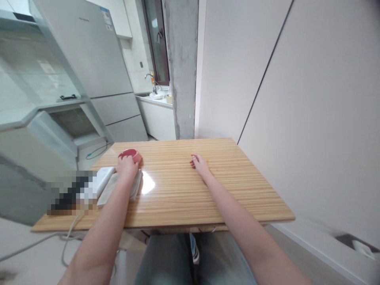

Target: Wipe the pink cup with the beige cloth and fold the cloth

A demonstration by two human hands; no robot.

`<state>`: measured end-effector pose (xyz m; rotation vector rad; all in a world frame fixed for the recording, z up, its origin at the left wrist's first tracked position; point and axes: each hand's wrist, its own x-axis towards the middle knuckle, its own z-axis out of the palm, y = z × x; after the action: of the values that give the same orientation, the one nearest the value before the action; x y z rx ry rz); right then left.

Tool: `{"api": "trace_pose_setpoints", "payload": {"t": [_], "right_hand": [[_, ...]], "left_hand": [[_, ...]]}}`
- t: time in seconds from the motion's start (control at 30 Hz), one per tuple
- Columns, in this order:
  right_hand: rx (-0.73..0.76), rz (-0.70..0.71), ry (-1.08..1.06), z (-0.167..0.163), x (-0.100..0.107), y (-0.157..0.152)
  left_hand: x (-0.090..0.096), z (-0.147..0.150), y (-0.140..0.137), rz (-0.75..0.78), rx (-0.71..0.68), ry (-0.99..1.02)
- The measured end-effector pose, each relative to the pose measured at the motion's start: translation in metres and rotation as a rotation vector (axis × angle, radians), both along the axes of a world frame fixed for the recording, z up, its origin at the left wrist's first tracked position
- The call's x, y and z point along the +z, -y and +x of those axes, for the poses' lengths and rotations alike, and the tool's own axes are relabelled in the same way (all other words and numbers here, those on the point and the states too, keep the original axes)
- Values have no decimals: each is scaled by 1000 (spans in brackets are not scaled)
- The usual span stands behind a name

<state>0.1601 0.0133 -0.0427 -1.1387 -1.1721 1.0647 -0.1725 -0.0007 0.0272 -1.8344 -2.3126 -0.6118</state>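
At the far left of the wooden table, my left hand (pixel 127 165) is closed on the near rim of a pink, round, shallow bowl (pixel 135 155). The fingers cover the bowl's front, and what is inside does not show. Just below that hand a folded grey cloth (pixel 111 189) lies on the tabletop, partly hidden by my forearm. My right hand (pixel 200 164) rests on its side near the middle of the table (pixel 172 202). Its fingers are loosely curled and apart, and nothing shows in them.
A white box-like object (pixel 104 176) lies left of the cloth, beside a pixelated patch. A cable (pixel 69 235) hangs over the table's front left edge. Behind stand a fridge (pixel 86 47) and a sink counter (pixel 157 114); a white panel wall (pixel 311 118) rises on the right.
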Motion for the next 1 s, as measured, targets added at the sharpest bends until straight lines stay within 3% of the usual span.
{"api": "trace_pose_setpoints", "payload": {"t": [0.1, 0.2, 0.43, 0.53, 0.83, 1.0], "right_hand": [[-26, -3, -20, 0, -1, 0], [-81, 11, -27, 1, -1, 1], [-153, 165, 4, 13, 2, -2], [-140, 177, 12, 16, 2, -4], [-117, 202, 45, 12, 0, -4], [-109, 191, 61, 15, 2, -2]], "left_hand": [[-1, 9, -9, -41, 0, -140], [3, 38, -13, -54, -106, -151], [1, 162, 15, 48, -597, -72], [-5, 197, 24, 16, -716, -58], [-18, 209, 23, -46, -719, -30], [-10, 202, 32, 45, -849, 96]]}}
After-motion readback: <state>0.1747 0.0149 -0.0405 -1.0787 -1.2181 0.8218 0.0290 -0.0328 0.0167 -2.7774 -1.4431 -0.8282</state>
